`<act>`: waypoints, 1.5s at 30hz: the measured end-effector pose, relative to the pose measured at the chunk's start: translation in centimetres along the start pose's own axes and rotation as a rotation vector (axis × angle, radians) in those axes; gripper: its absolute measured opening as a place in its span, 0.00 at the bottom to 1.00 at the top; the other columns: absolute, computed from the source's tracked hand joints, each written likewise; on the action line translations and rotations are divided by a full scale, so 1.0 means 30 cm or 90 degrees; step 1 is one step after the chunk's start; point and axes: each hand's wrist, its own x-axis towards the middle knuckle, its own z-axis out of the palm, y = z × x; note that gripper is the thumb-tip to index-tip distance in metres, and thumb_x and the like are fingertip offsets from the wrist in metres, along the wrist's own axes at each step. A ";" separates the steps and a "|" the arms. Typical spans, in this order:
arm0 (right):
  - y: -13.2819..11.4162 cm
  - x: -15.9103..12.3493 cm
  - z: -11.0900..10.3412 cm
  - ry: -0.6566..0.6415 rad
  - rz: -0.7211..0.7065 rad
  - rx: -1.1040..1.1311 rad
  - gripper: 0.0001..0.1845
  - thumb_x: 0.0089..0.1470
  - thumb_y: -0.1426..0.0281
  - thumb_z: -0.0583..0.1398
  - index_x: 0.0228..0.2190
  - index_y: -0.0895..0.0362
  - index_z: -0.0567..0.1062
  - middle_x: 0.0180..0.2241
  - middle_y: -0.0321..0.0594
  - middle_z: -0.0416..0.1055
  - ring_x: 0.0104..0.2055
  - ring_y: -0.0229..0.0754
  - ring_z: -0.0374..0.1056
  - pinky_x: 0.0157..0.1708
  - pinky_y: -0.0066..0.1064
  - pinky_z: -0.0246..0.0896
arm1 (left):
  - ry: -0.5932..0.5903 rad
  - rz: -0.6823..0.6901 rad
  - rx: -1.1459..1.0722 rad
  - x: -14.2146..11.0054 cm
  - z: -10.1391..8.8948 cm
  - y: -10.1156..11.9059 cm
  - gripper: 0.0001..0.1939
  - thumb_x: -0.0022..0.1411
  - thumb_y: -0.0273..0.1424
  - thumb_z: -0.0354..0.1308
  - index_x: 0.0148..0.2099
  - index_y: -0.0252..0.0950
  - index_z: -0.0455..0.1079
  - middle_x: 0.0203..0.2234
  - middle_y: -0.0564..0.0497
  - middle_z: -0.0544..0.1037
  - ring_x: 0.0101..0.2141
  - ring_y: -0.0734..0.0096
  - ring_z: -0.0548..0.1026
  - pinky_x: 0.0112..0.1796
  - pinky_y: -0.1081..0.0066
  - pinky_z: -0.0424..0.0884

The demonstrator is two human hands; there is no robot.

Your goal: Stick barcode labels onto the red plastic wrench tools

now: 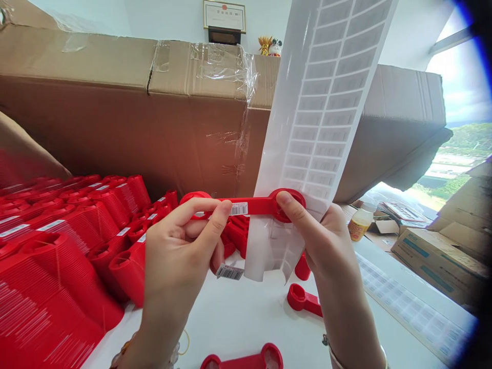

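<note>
A red plastic wrench-like piece (259, 206), with a round head at each end, is held level in front of me. My right hand (326, 241) is closed on its right head, thumb on top, and also grips a long strip of label sheet (319, 118) behind it. My left hand (188, 246) is closed at the left side, its thumb and finger pinching the end of a white barcode label (239, 208) that lies along the bar. A second barcode label (229, 272) hangs from a lower left finger. The left head is partly hidden by my fingers.
Bundled stacks of red pieces (77, 241) fill the left side. Loose red pieces (244, 361) lie on the white table (238, 323). Another label sheet (411, 307) lies at right, near a jar (360, 223) and cardboard boxes (442, 256). A large carton (172, 128) stands behind.
</note>
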 end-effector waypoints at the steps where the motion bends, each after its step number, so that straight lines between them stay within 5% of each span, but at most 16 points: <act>1: 0.000 0.000 0.000 -0.001 0.000 0.002 0.19 0.50 0.52 0.72 0.26 0.55 0.81 0.23 0.36 0.74 0.25 0.40 0.70 0.19 0.26 0.66 | -0.001 0.000 0.000 0.000 -0.001 -0.001 0.10 0.68 0.40 0.64 0.33 0.45 0.76 0.09 0.62 0.63 0.14 0.79 0.63 0.19 0.77 0.63; 15: 0.001 -0.004 -0.002 -0.007 -0.006 0.018 0.16 0.51 0.53 0.72 0.28 0.54 0.84 0.24 0.36 0.76 0.26 0.41 0.73 0.21 0.26 0.69 | -0.002 -0.013 -0.020 0.004 0.006 -0.001 0.12 0.67 0.42 0.64 0.32 0.44 0.74 0.09 0.62 0.62 0.14 0.78 0.59 0.16 0.77 0.62; 28: -0.015 -0.016 0.008 -0.008 -0.019 -0.007 0.15 0.53 0.55 0.71 0.28 0.54 0.84 0.25 0.38 0.79 0.28 0.44 0.76 0.21 0.28 0.71 | 0.073 0.000 0.006 -0.014 0.035 0.024 0.11 0.67 0.36 0.64 0.30 0.42 0.73 0.09 0.63 0.63 0.13 0.79 0.59 0.17 0.78 0.62; 45: -0.004 -0.013 0.011 -0.009 -0.037 0.025 0.13 0.54 0.58 0.71 0.26 0.53 0.83 0.23 0.34 0.76 0.25 0.38 0.73 0.19 0.23 0.67 | 0.087 0.017 0.037 -0.020 0.043 0.023 0.12 0.66 0.37 0.64 0.29 0.42 0.70 0.10 0.63 0.66 0.13 0.79 0.62 0.17 0.78 0.62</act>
